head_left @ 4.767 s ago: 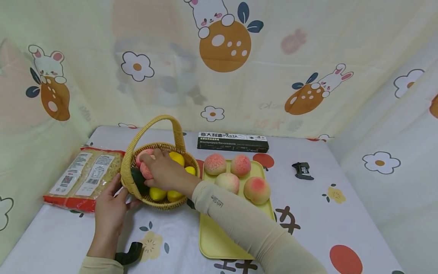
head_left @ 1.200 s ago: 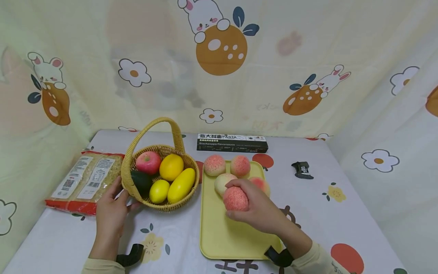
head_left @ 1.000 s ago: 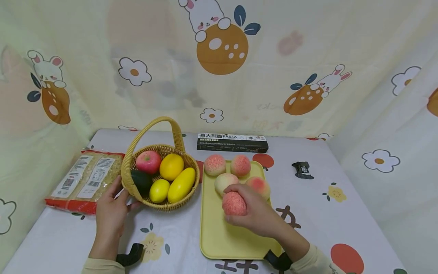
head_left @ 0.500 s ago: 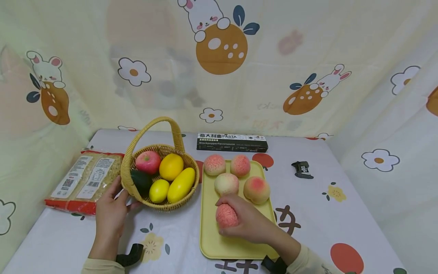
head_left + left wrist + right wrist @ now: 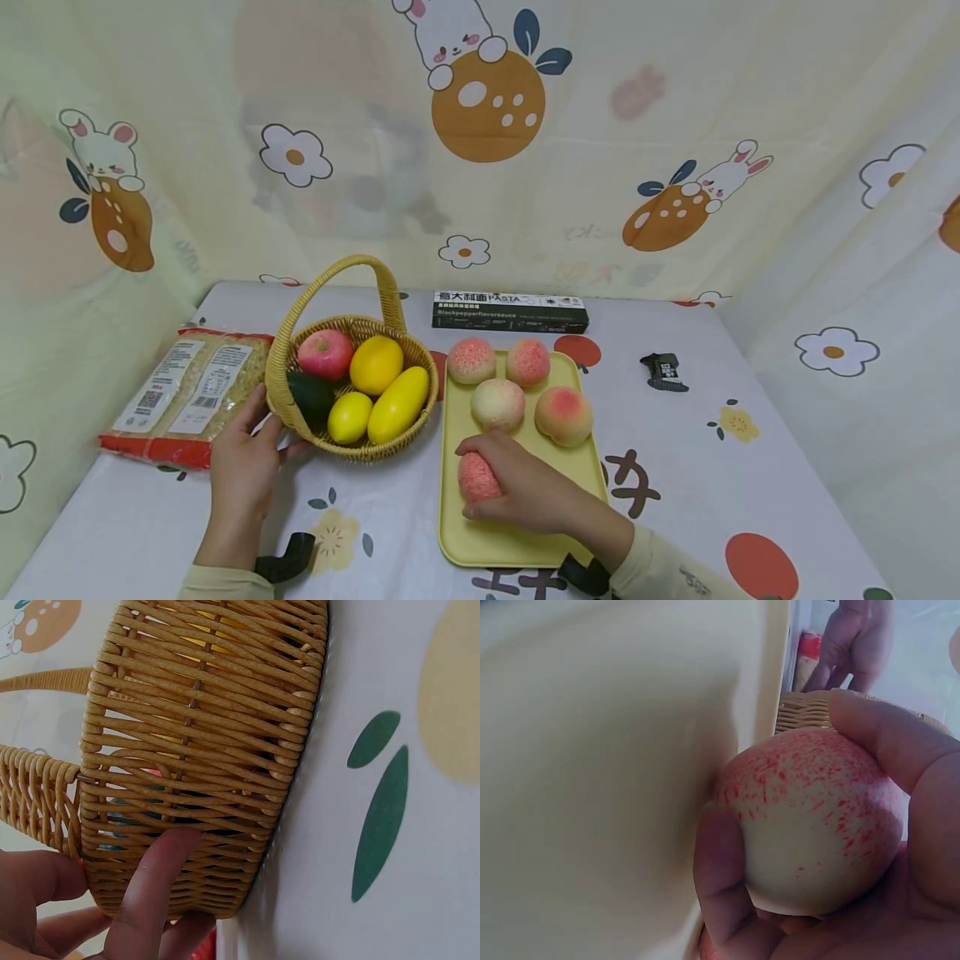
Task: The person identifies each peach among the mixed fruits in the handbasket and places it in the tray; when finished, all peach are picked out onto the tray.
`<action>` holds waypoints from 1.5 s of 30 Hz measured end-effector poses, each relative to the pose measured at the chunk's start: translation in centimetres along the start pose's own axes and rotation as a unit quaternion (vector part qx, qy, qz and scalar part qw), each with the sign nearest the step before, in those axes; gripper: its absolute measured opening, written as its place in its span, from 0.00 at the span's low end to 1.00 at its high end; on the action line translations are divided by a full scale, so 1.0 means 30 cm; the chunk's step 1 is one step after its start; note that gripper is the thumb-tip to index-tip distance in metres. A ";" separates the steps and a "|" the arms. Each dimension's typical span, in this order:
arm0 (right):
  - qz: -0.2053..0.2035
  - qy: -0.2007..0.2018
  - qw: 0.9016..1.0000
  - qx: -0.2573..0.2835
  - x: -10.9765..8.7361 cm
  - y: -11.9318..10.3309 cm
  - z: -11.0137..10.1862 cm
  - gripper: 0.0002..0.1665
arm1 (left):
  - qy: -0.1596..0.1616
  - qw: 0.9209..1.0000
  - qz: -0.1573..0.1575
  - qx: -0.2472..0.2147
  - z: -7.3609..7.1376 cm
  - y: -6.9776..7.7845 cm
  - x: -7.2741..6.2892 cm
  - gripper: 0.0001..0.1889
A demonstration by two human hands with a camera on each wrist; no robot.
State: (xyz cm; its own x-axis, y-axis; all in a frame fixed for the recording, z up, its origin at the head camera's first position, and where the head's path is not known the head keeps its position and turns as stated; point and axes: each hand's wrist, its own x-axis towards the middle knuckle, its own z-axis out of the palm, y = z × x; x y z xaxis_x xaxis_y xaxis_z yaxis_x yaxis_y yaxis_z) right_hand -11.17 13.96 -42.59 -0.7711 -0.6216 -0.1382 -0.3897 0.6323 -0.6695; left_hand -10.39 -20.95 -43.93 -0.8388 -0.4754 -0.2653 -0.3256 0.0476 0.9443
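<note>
My right hand [image 5: 521, 487] grips a pink speckled peach [image 5: 477, 479] low over the near left part of the yellow tray [image 5: 480, 542]. In the right wrist view this peach [image 5: 810, 825] shows a pale lower side, right at the tray surface, thumb and fingers round it. Farther back on the tray sit several more peaches, one of them pale [image 5: 498, 405]. With spread fingers, my left hand [image 5: 243, 462] touches the left outer side of the wicker basket [image 5: 360, 450]; in the left wrist view one finger [image 5: 154, 881] lies straight along its weave.
In the basket lie a red apple [image 5: 325, 354], yellow fruits [image 5: 377, 365] and a dark green one [image 5: 311, 398]. A bag of grain [image 5: 183, 392] lies left, a pasta box [image 5: 510, 312] behind the tray, a small black packet [image 5: 663, 372] at right.
The right hand went from inside the basket to the tray with the peach, then moved it nearer and leftward, down toward the tray. The left hand has stayed at the basket.
</note>
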 end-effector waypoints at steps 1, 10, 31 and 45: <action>0.000 0.001 1.000 -0.006 0.001 0.000 0.002 0.38 | 0.000 1.000 0.001 0.000 0.001 0.000 0.000 0.31; 0.019 0.009 0.999 -0.034 0.000 -0.005 -0.001 0.42 | -0.001 1.000 0.003 -0.001 0.000 0.000 -0.003 0.31; 0.040 0.037 0.997 -0.058 -0.059 -0.016 -0.037 0.41 | 0.003 1.000 0.011 0.002 0.003 0.001 0.002 0.31; 0.015 0.084 0.995 -0.043 -0.135 -0.031 -0.094 0.41 | 0.000 1.000 0.007 0.000 0.002 -0.007 0.006 0.30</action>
State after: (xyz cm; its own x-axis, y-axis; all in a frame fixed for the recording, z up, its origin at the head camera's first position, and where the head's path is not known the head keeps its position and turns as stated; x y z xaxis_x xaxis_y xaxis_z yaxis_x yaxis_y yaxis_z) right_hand -9.11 17.19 -39.34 -0.8537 -0.5200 -0.0277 -0.4012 0.6906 -0.6018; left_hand -10.51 -21.00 -44.20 -0.8432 -0.4750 -0.2517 -0.3135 0.0541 0.9481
